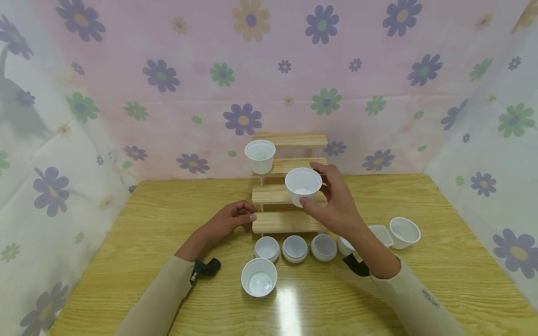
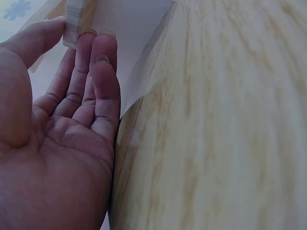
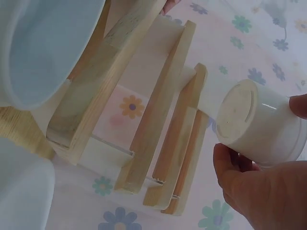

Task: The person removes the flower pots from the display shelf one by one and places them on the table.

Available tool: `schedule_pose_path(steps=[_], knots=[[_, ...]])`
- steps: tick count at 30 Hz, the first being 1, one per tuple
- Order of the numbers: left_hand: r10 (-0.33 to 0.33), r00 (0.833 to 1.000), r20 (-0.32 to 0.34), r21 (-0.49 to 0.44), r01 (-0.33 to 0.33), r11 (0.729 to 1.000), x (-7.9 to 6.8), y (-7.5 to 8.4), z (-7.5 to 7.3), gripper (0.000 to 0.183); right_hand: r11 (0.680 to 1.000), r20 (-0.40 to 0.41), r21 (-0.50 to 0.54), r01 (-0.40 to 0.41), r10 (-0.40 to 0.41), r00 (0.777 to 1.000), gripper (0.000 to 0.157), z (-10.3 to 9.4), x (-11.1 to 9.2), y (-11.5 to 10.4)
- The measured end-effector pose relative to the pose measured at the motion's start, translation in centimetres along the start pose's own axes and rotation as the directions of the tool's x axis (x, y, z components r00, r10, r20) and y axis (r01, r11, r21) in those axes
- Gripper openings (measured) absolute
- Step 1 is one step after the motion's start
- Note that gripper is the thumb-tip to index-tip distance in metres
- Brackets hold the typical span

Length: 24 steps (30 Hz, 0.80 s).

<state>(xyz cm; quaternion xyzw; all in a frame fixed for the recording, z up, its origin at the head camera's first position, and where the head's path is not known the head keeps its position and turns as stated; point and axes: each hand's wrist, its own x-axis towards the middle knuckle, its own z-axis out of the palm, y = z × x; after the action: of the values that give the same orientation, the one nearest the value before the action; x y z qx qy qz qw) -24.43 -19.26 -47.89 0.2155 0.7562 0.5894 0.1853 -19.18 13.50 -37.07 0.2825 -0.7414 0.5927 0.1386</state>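
Observation:
My right hand (image 1: 338,205) grips a white plastic cup (image 1: 303,184) between thumb and fingers, in front of the middle steps of a wooden tiered rack (image 1: 290,222). In the right wrist view the cup's base (image 3: 236,115) faces the camera. My left hand (image 1: 229,218) pinches the left end of the rack's lowest step, thumb on one side and fingertips on the other, as the left wrist view shows at the step end (image 2: 73,24). Another white cup (image 1: 260,158) stands at the left of an upper step.
Several small white bowls (image 1: 295,248) line the rack's front foot. Nearer me stands a larger white cup (image 1: 259,278). To the right are a square white dish (image 1: 380,235) and another white cup (image 1: 405,232). A flowered cloth (image 1: 286,70) hangs behind the wood-grain table (image 1: 168,196).

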Motion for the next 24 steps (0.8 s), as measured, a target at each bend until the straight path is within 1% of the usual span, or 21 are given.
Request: schedule_pose_path(steps=[6, 10, 14, 20, 24], knots=[[0.012, 1.0, 0.014, -0.009, -0.012, 1.0, 0.0, -0.1, -0.1, 0.026, 1.0, 0.038, 0.016, -0.023, 0.023, 0.999, 0.072, -0.1, -0.5, -0.2], [0.029, 0.999, 0.018, -0.014, -0.029, 0.999, 0.0, 0.0, 0.0, 0.025, 0.999, 0.063, 0.043, -0.015, 0.013, 0.998, 0.069, -0.1, -0.9, -0.2], [0.041, 0.999, 0.016, -0.019, -0.041, 0.999, -0.1, 0.4, 0.2, 0.024, 0.998, 0.072, 0.06, -0.011, 0.007, 0.997, 0.071, -0.1, -1.3, -0.3], [0.022, 1.0, 0.008, -0.013, -0.022, 1.0, -0.2, 0.8, 0.3, 0.026, 0.997, 0.081, 0.071, -0.038, 0.032, 0.996, 0.074, -0.4, -2.0, -0.4], [0.024, 1.0, 0.007, -0.009, -0.024, 1.0, -0.2, 0.7, 0.3, 0.026, 0.997, 0.097, 0.065, -0.03, 0.023, 0.995, 0.074, -0.5, -2.4, -0.3]])
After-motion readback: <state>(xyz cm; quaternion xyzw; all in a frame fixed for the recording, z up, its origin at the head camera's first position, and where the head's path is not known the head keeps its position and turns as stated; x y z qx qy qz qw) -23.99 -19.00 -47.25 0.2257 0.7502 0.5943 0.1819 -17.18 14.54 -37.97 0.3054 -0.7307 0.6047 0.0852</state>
